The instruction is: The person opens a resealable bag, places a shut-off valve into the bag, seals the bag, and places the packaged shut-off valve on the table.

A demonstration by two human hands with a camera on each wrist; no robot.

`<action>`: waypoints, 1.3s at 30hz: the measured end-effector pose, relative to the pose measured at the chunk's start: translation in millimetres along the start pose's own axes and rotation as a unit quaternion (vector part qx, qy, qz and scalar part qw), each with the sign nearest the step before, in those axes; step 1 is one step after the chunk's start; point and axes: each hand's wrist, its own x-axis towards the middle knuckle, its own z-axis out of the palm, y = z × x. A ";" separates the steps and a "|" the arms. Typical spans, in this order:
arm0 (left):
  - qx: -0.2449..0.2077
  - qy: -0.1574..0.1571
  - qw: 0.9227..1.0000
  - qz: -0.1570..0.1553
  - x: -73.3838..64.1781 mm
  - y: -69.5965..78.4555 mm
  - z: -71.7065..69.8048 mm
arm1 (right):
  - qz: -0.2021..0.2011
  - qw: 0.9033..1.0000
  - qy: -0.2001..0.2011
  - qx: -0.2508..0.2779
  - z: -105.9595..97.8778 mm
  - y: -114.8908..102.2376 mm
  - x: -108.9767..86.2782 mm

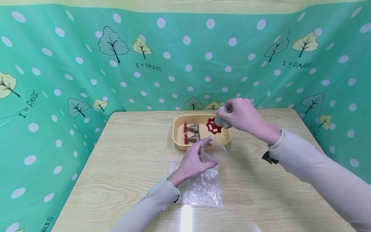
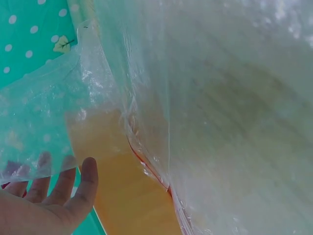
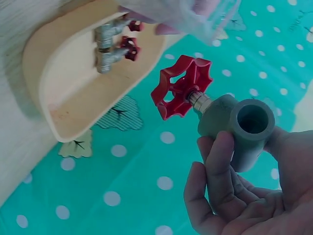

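Observation:
My right hand [image 1: 242,112] grips a grey pipe valve [image 3: 234,120] with a red handwheel [image 3: 181,88]; the wheel points left, over the right part of the cream tub [image 1: 177,140] in the head view. Lower and to the left, my left hand [image 1: 195,161] holds a clear plastic bag [image 1: 215,154] by its mouth, which gapes between thumb and fingers. In the left wrist view the bag's film overlaps some of the fingers [image 2: 63,186]. Inside the tub, at its left, lie two brass valves [image 1: 192,128] with red handwheels.
A clear bag sheet [image 1: 203,190] lies flat on the wooden table [image 1: 130,154] below the left hand. Behind the table hangs a green dotted curtain [image 1: 162,42], which also runs along both sides.

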 end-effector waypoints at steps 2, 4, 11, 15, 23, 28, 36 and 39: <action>0.002 -0.001 1.000 0.002 0.6 -0.2 0.2 | -0.002 1.000 0.004 -0.004 -5.1 -3.2 -2.9; 0.002 0.000 1.000 0.003 1.4 -0.3 0.6 | -0.001 1.000 0.004 -0.004 -9.7 -6.2 -5.2; 0.007 0.006 1.000 -0.005 2.7 0.5 1.5 | 0.011 1.000 -0.013 -0.005 -19.1 -13.2 -13.6; 0.008 0.008 1.000 -0.008 2.7 0.3 1.8 | 0.018 0.999 -0.032 0.001 -20.4 -17.1 -18.1; 0.019 0.009 1.000 -0.019 2.9 -0.2 1.6 | 0.017 0.997 -0.074 0.015 -17.2 -27.4 -28.1; 0.008 0.005 1.000 -0.015 3.4 -0.4 1.2 | 0.010 0.996 -0.085 0.021 -12.6 -31.9 -34.0; 0.000 -0.001 1.000 -0.015 3.0 -0.2 0.1 | -0.008 0.996 -0.084 0.017 -6.0 -33.1 -38.3; 0.002 0.001 1.000 -0.012 2.7 -1.2 0.6 | -0.015 0.997 -0.079 0.021 -3.9 -31.7 -38.9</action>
